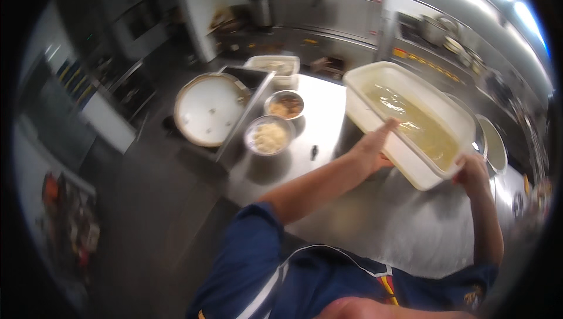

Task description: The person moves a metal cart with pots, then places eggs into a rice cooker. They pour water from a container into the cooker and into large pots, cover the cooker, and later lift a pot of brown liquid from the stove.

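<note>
A white rectangular plastic tub (pixel 374 118) is held up over the steel worktable by both hands. Pale yellowish liquid (pixel 407 123) lies along its bottom, catching bright reflections. My left hand (pixel 382 143) grips the long near wall, thumb up at the rim and fingers underneath. At the right end, my right hand (pixel 473 171) is closed on the tub's corner. The tub slants across the view; how far it is truly tipped I cannot tell. Behind its right end, a round white-walled container (pixel 491 145) is partly hidden.
Left on the steel worktable (pixel 259 195) stand a metal bowl of pale crumbly food (pixel 269 137), a bowl of brownish food (pixel 286 104) and a small dark object (pixel 314 152). A large round white-topped vessel (pixel 211 110) is beside the table. Another white tub (pixel 281 66) stands behind.
</note>
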The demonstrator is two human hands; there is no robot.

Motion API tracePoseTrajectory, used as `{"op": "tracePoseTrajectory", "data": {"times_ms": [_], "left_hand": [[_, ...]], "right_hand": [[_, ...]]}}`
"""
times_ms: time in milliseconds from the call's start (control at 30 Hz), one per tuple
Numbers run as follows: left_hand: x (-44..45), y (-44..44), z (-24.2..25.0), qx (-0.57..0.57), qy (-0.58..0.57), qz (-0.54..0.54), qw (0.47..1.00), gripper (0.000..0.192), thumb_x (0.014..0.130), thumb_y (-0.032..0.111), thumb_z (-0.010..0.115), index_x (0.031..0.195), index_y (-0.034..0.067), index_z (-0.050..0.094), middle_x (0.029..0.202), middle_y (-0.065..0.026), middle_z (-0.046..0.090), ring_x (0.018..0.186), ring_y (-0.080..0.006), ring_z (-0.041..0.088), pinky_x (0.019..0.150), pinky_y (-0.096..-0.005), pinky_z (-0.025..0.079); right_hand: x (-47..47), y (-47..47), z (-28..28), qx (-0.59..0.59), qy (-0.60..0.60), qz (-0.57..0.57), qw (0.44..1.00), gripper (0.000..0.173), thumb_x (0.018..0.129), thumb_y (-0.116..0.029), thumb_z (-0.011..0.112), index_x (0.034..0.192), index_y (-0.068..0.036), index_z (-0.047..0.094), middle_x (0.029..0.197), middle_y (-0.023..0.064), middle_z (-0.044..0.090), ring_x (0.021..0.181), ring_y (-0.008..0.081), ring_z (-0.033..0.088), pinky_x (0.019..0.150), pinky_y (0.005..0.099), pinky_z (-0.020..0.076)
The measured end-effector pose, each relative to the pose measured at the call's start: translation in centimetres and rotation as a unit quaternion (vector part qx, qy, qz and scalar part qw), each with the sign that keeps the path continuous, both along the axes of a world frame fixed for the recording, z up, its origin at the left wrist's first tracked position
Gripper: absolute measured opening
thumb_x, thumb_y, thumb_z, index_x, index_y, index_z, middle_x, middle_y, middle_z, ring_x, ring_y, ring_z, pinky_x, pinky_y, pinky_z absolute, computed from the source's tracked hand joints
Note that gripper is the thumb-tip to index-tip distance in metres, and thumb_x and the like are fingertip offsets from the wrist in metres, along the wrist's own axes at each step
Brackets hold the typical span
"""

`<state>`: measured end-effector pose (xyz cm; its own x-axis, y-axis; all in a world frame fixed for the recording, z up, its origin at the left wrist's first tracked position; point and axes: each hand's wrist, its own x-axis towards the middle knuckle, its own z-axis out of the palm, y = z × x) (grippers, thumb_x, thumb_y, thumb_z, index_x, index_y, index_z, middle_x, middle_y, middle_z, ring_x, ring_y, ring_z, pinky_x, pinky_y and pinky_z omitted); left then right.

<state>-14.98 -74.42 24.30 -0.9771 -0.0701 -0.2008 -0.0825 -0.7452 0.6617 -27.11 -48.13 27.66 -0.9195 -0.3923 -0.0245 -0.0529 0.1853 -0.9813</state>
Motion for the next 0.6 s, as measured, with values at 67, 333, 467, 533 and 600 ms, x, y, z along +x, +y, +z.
{"op": "tracePoseTrajectory", "data": {"times_ms": [67, 333, 467, 533, 600], "left_hand": [[2.6, -0.3, 1.1, -0.006, 0.016, 0.022, 1.0, 0.069, 0.081, 0.045, 0.061, 0.129, 0.003, 0.036, 0.124, -0.0177, 0.048, 0.116, -0.0318, 0.047, 0.096, -0.0505, 0.039], [16.3, -2.1, 4.5, -0.057, 0.033, 0.123, 0.99, 0.069, 0.084, 0.049, 0.054, 0.13, 0.001, 0.036, 0.128, -0.0184, 0.045, 0.119, -0.0307, 0.044, 0.101, -0.0446, 0.033], [25.8, -3.9, 4.5, -0.066, 0.037, 0.18, 0.981, 0.072, 0.085, 0.052, 0.051, 0.133, 0.002, 0.033, 0.133, -0.0183, 0.041, 0.124, -0.0305, 0.039, 0.103, -0.0446, 0.029], [30.8, -4.8, 4.8, -0.084, 0.031, 0.216, 0.972, 0.069, 0.087, 0.05, 0.048, 0.132, 0.0, 0.033, 0.131, -0.0189, 0.042, 0.124, -0.0305, 0.04, 0.102, -0.0447, 0.031], [36.2, -5.6, 4.6, -0.107, 0.014, 0.271, 0.956, 0.067, 0.089, 0.048, 0.046, 0.13, -0.003, 0.036, 0.128, -0.0201, 0.046, 0.121, -0.0305, 0.044, 0.098, -0.0442, 0.036]], "right_hand": [[0.0, 0.1, 0.3, 0.041, 0.064, 0.07, 0.995, 0.024, 0.079, -0.029, 0.054, 0.083, -0.006, 0.056, 0.079, 0.0093, 0.056, 0.05, 0.0179, 0.054, 0.046, 0.0283, 0.0474], [5.0, -6.7, 4.9, 0.054, -0.017, 0.192, 0.98, 0.016, 0.078, -0.019, 0.054, 0.084, -0.006, 0.051, 0.08, 0.0059, 0.049, 0.056, 0.0161, 0.055, 0.04, 0.0235, 0.0451], [13.1, -13.0, 4.8, 0.001, 0.026, 0.159, 0.987, 0.021, 0.076, -0.021, 0.055, 0.088, -0.004, 0.05, 0.079, 0.0074, 0.049, 0.05, 0.0158, 0.054, 0.037, 0.0234, 0.0433], [17.1, -16.0, 4.9, 0.024, 0.044, 0.201, 0.978, 0.022, 0.075, -0.02, 0.054, 0.087, -0.002, 0.051, 0.08, 0.0087, 0.051, 0.05, 0.0161, 0.054, 0.037, 0.0238, 0.0435], [21.6, -19.9, 4.2, 0.023, 0.033, 0.225, 0.974, 0.022, 0.07, -0.017, 0.051, 0.085, 0.0, 0.053, 0.081, 0.0112, 0.053, 0.051, 0.0175, 0.054, 0.037, 0.0246, 0.0445]]}}
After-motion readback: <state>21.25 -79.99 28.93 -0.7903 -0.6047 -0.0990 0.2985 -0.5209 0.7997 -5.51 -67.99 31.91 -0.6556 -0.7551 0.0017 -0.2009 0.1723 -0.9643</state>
